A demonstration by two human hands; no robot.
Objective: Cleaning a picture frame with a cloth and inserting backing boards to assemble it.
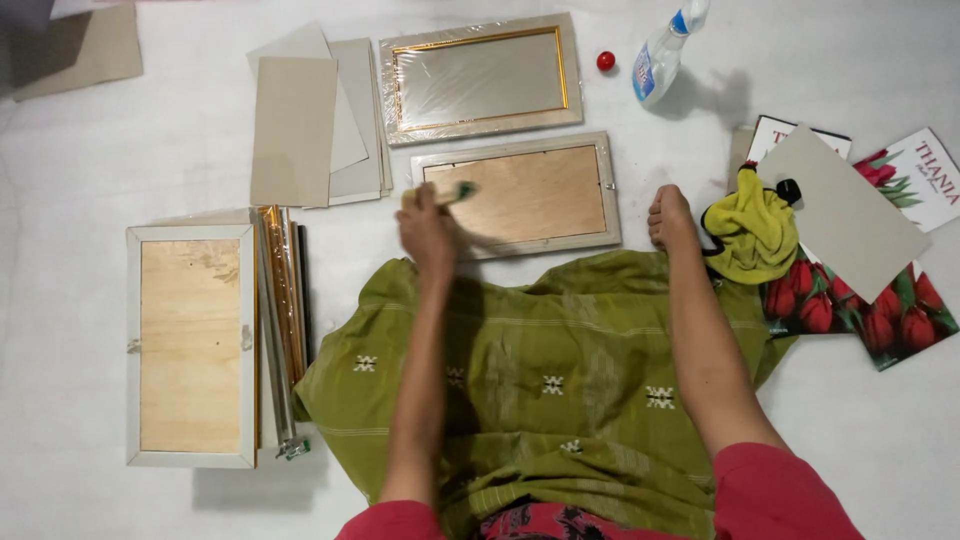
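Left hand (428,232) on near-left corner of face-down frame (520,195), gripping small tool (455,192); right hand (670,218) just right of that frame; second frame (480,78) behind it; cardboard sheets (300,125) left of both; third frame (190,345) far left; rag (752,232) right of right hand; spray bottle (665,50) behind.

Three frames (190,345), one spray bottle (665,50), perhaps two cards (915,175).

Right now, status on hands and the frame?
Left hand grips small green-handled tool at frame back. Right hand fisted, resting beside frame. Yellow cloth just right.
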